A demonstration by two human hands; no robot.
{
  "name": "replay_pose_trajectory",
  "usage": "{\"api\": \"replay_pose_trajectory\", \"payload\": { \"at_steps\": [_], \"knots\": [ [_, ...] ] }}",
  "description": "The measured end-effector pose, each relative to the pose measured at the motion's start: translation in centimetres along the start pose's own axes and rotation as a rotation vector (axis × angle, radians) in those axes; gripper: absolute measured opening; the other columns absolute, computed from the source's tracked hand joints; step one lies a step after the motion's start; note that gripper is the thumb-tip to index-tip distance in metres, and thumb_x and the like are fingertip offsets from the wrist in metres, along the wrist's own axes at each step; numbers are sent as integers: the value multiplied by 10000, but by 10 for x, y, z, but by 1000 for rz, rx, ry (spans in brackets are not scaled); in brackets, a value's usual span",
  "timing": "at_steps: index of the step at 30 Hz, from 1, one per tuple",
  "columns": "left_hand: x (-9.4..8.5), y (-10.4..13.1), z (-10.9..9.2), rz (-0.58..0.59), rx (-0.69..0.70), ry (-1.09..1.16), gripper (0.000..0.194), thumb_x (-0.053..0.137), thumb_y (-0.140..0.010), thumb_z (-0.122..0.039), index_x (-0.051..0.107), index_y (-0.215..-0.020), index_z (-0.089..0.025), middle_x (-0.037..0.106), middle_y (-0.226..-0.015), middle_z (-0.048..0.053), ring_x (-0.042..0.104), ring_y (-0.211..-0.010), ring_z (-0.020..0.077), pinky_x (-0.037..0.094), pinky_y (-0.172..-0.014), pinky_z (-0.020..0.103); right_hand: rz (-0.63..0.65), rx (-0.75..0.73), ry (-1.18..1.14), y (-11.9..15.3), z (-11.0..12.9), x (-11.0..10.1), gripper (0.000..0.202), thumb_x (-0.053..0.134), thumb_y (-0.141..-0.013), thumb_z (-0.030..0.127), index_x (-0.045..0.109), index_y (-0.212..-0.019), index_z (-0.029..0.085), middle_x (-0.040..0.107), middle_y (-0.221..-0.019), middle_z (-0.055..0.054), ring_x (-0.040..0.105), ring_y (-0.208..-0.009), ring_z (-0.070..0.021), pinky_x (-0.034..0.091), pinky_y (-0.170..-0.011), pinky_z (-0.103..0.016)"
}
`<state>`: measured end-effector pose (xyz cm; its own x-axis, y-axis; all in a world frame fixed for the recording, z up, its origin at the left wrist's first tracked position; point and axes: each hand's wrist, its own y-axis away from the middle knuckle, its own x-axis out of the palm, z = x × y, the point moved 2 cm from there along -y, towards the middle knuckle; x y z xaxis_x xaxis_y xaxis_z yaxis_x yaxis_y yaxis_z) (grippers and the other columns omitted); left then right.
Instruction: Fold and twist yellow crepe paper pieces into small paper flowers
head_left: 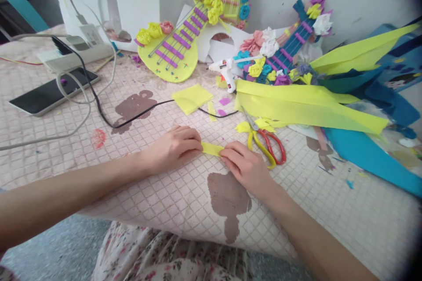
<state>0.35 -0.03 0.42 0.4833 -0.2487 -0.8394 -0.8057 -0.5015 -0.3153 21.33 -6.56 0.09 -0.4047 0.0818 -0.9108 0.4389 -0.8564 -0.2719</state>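
A narrow strip of yellow crepe paper (212,149) lies low over the quilted cloth, pinched at both ends. My left hand (176,147) grips its left end with fingers closed, and my right hand (245,164) does the same at the right end. Just beyond my right hand rest scissors (268,145) with one red and one yellow handle, their blades pointing away. Farther off is a flat yellow paper square (192,98). Small yellow scraps (244,127) lie by the scissor blades.
Long yellow crepe sheets (306,103) and blue paper (369,153) spread to the right. A white glue gun (227,72) stands near decorated paper guitars (174,48) at the back. A black cable (141,116) crosses behind my hands, near a phone (54,92) and power strip (75,50).
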Motion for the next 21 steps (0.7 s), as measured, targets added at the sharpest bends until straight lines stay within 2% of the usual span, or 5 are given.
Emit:
{"api": "replay_pose_trajectory", "payload": {
  "at_steps": [6,9,13,18,21],
  "knots": [
    [0,-3,3,-35,-129,186,176,487,-893,-186,650,-852,-136,615,-871,71,543,-717,123,459,-659,256,-15,35,-64,0,0,0,153,474,-925,238,621,-932,198,635,-958,-55,602,-835,-165,468,-702,-289],
    [1,-3,5,-42,-184,227,161,502,-877,-185,650,-835,-135,615,-851,62,549,-711,120,455,-639,247,-46,98,-153,-2,-2,-1,127,484,-911,226,606,-881,210,626,-902,-40,594,-799,-161,463,-696,-289],
    [1,-5,5,-60,-241,217,134,522,-856,-177,628,-786,-134,603,-789,37,533,-670,106,435,-614,236,-69,199,-240,-7,-5,-1,109,486,-894,215,579,-839,214,598,-810,-18,563,-717,-149,444,-666,-284],
    [-1,-8,5,-81,-354,177,125,550,-830,-184,599,-726,-133,570,-729,13,505,-622,89,404,-567,214,-68,281,-233,-12,-7,0,114,502,-864,196,556,-765,205,580,-756,-6,535,-698,-145,414,-641,-282],
    [-1,-9,7,-80,-376,159,127,558,-821,-198,586,-713,-137,567,-735,12,503,-620,89,402,-559,211,-74,322,-235,-14,-7,-1,98,525,-828,188,549,-735,205,584,-723,-1,531,-662,-144,409,-608,-279]
  ]
}}
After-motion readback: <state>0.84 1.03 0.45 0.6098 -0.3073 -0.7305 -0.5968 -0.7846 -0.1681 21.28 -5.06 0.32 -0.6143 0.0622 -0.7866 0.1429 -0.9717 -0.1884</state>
